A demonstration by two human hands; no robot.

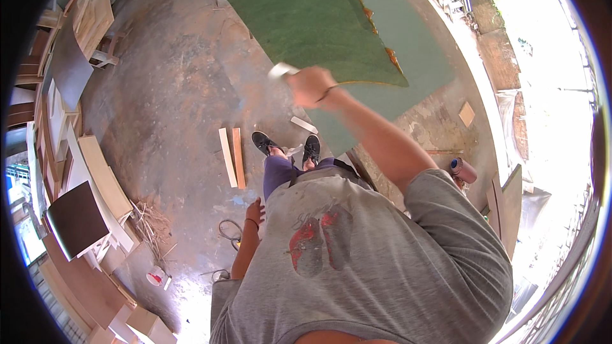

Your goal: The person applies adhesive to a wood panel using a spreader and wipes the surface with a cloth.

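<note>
My right hand point(312, 87) reaches forward, closed around a small white flat piece point(282, 72); motion blur hides its exact kind. It is over the near left edge of a big green sheet point(421, 57). Much of that sheet bears a darker green, wet-looking layer point(306, 25), with an amber, glue-like ragged line point(392, 59) along its right border. My left hand point(255, 211) hangs low beside my body, fingers loosely apart and holding nothing.
Two narrow wood strips point(227, 158) lie on the concrete floor left of my shoes point(262, 143). A short white strip point(304, 125) lies near my feet. Boards and furniture parts point(102, 172) crowd the left side. A cylindrical roll point(463, 171) is at the right, near a small wooden square point(466, 114).
</note>
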